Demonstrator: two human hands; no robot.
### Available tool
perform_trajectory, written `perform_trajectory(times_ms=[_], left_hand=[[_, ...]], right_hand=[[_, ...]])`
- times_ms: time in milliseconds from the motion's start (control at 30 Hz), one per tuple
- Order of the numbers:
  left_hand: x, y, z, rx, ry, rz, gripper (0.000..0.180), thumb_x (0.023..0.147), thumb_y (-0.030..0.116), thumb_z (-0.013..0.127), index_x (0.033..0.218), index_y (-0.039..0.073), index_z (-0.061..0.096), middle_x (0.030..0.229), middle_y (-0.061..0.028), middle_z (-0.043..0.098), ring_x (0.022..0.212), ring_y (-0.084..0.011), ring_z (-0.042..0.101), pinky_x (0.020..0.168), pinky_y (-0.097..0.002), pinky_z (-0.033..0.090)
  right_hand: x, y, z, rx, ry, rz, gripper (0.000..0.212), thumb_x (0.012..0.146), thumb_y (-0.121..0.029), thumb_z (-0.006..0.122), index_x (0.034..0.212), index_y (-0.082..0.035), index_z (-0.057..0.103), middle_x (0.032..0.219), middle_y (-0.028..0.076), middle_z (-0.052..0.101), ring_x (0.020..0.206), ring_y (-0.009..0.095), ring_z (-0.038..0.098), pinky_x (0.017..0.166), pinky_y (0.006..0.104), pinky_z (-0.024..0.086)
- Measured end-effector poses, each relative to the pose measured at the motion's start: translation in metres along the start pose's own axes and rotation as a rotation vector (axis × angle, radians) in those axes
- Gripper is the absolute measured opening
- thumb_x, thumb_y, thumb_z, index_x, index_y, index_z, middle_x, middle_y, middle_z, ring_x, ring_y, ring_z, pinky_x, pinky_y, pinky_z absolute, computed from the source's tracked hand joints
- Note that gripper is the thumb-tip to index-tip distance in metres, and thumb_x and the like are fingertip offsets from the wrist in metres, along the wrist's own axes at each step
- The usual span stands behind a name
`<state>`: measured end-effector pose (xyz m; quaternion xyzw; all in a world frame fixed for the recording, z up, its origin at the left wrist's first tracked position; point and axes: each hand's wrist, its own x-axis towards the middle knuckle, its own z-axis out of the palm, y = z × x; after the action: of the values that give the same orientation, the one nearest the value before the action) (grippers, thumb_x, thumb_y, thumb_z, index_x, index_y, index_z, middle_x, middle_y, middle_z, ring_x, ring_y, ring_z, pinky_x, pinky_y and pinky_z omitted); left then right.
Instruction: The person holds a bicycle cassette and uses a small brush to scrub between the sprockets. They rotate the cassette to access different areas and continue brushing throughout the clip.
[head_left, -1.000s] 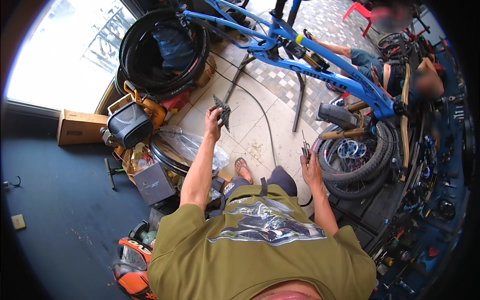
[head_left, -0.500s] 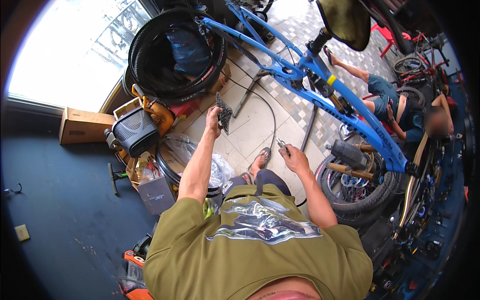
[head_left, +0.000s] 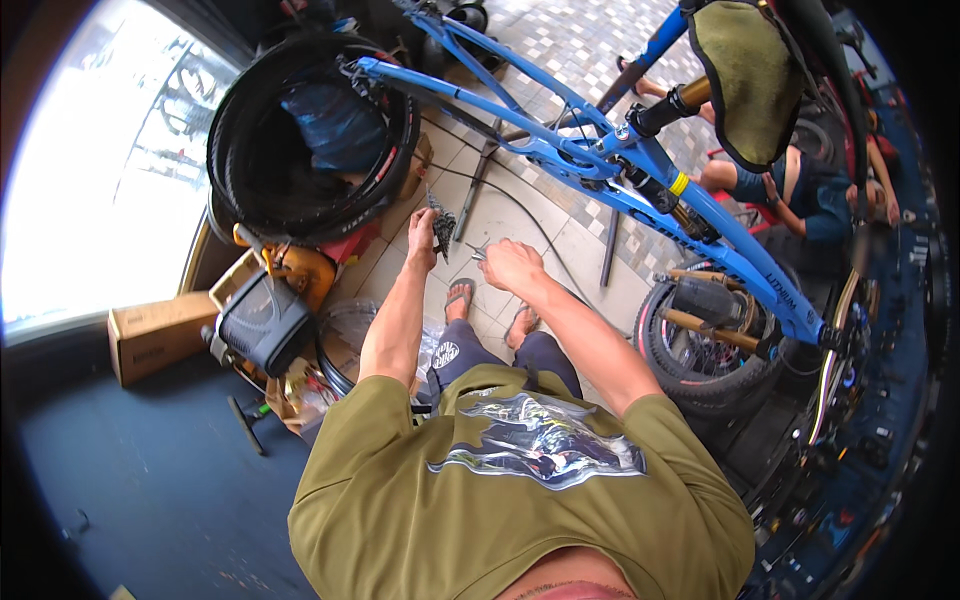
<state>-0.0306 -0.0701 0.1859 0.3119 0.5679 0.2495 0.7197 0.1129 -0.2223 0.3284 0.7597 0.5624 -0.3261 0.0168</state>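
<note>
My left hand [head_left: 421,242] is closed on the edge of a dark grey bicycle cassette [head_left: 444,228], a toothed stack of sprockets held up above the floor and seen nearly edge-on. Close to its right, my right hand [head_left: 513,267] grips a small metal tool [head_left: 479,253]. The silver tip points toward the cassette with a small gap between them. Most of this tool is hidden by the fingers, so its exact kind cannot be made out.
A blue bicycle frame [head_left: 690,225] hangs ahead to the right, above a stand leg [head_left: 478,185]. Tyres [head_left: 235,165] are stacked at the far left near a cardboard box [head_left: 165,335]. Wheels [head_left: 650,345] lie at right. Another person [head_left: 830,205] sits beyond the frame.
My right hand has moved left and forward with the tool, close to the cassette. The cassette has turned slightly in my left hand. The whole view has shifted.
</note>
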Motion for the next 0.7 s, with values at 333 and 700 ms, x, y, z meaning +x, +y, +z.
perform_trajectory(times_ms=[333, 700], left_hand=[[0.092, 0.013, -0.001, 0.017, -0.153, -0.034, 0.041, 0.086, 0.024, 0.071, 0.124, 0.013, 0.060, 0.111, -0.0005, 0.060, 0.106, -0.0141, 0.053, 0.087, -0.0365, 0.046], [0.163, 0.014, -0.017, -0.093, -0.280, 0.016, 0.043, 0.086, 0.011, 0.064, 0.128, 0.015, 0.058, 0.113, -0.0008, 0.062, 0.102, -0.0148, 0.060, 0.081, -0.0346, 0.053]], right_hand=[[0.128, -0.028, 0.016, -0.002, 0.127, 0.205, 0.031, 0.095, -0.033, 0.064, 0.100, -0.007, 0.079, 0.107, 0.020, 0.075, 0.105, 0.037, 0.073, 0.088, 0.0449, 0.059], [0.187, -0.040, -0.013, 0.102, 0.038, 0.281, 0.033, 0.095, -0.035, 0.065, 0.103, -0.006, 0.078, 0.106, 0.021, 0.076, 0.102, 0.039, 0.073, 0.087, 0.0474, 0.060]])
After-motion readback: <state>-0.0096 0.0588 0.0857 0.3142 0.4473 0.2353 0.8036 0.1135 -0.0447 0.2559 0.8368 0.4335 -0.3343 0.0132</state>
